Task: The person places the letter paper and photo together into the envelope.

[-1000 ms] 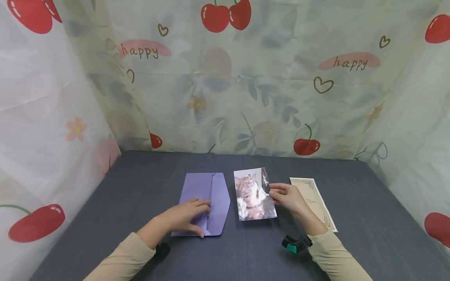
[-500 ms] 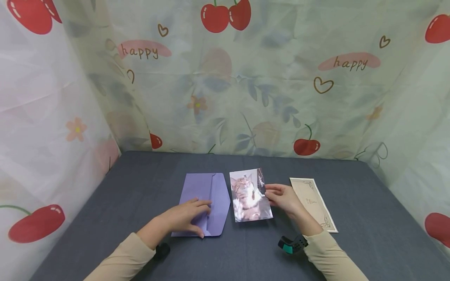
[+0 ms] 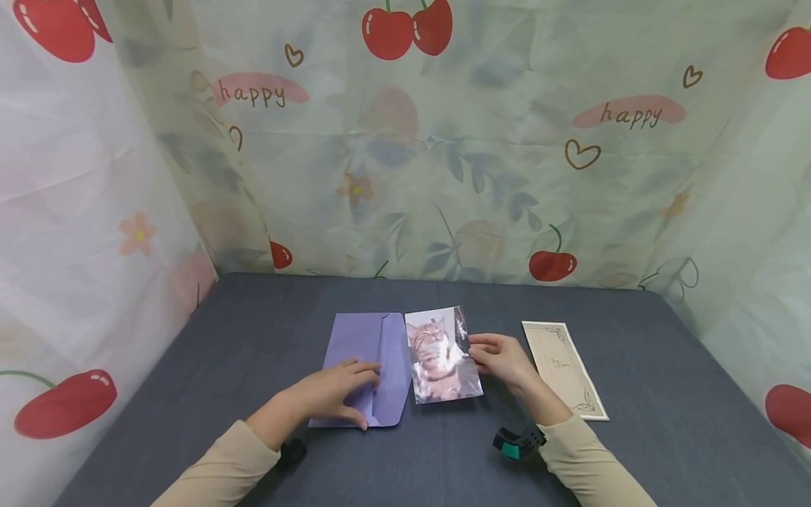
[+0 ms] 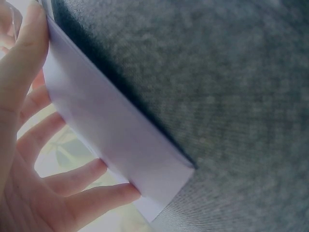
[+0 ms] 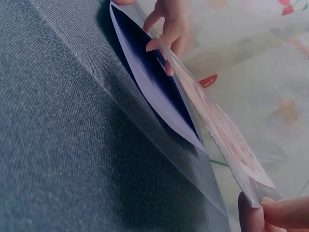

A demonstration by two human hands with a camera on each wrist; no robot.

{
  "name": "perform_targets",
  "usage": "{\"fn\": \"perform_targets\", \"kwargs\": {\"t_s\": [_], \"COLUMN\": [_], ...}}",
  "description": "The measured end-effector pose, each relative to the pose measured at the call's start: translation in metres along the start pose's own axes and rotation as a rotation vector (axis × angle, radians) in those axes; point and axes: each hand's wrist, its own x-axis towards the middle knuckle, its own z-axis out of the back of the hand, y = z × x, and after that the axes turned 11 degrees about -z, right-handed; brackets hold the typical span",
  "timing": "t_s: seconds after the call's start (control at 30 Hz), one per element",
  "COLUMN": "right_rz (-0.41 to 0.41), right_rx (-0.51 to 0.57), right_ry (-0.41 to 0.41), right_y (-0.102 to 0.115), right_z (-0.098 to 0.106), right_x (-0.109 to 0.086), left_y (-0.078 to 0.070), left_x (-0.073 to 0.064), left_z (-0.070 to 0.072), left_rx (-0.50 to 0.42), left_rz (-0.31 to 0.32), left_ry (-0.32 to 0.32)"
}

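A purple envelope (image 3: 358,335) lies on the dark table with its pointed flap unfolded to the right. My left hand (image 3: 344,386) rests across it, fingers spread and fingertips near the pocket's edge. From the right wrist, the envelope (image 5: 149,99) shows a gap at its mouth, with left-hand fingers beside it. My right hand (image 3: 505,361) pinches the right edge of a glossy cat photo (image 3: 440,358) between thumb and fingers. The photo is tilted, and its left edge overlaps the flap in the head view. In the left wrist view, fingertips touch the envelope (image 4: 106,121) along one side.
A cream card (image 3: 560,362) with ornamental corners lies to the right, behind the right forearm. A black and green strap (image 3: 519,441) is on the right wrist. The dark tabletop (image 3: 437,465) ends at a printed cloth backdrop (image 3: 418,176) behind and at both sides.
My right hand has carried the photo leftward, from beside the envelope to over its flap. The left hand and the envelope have stayed in place.
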Motion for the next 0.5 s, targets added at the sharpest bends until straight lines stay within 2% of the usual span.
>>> {"fn": "perform_targets", "kwargs": {"t_s": [0.5], "right_rz": [0.007], "right_rx": [0.006], "right_ry": [0.011], "right_y": [0.000], "right_z": [-0.013], "right_x": [0.004], "left_y": [-0.001], "left_x": [0.000], "left_z": [0.001], "left_rx": [-0.008], "left_rz": [0.021], "left_ry": [0.009]}}
